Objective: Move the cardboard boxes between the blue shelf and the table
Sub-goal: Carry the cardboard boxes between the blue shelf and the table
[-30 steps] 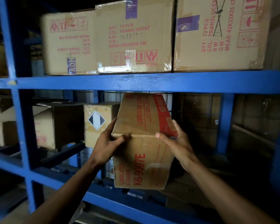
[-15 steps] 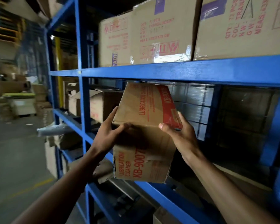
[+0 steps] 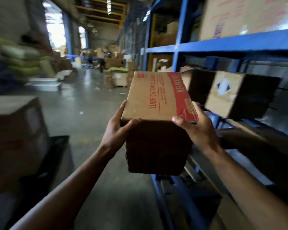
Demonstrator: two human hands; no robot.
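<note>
A brown cardboard box (image 3: 158, 98) printed with red "LUBRICATION CLEANER" lettering is held in the air, clear of the blue shelf (image 3: 236, 44) on the right. My left hand (image 3: 118, 130) grips its near left edge, thumb on the top face. My right hand (image 3: 198, 128) grips the near right edge, thumb over the red stripe. Another box with a diamond label (image 3: 223, 93) stays on the shelf's middle level, and a large box (image 3: 243, 15) sits on the level above.
A dark cardboard box (image 3: 15, 130) stands low at the left on a black surface (image 3: 56, 146). The warehouse aisle floor (image 3: 83, 100) runs ahead, with piled cartons (image 3: 116, 75) and stacked sacks (image 3: 20, 60) at its far and left sides.
The box has come out of the shelf bay and swung left with both hands still holding it. The view has turned left from the shelf toward the aisle.
</note>
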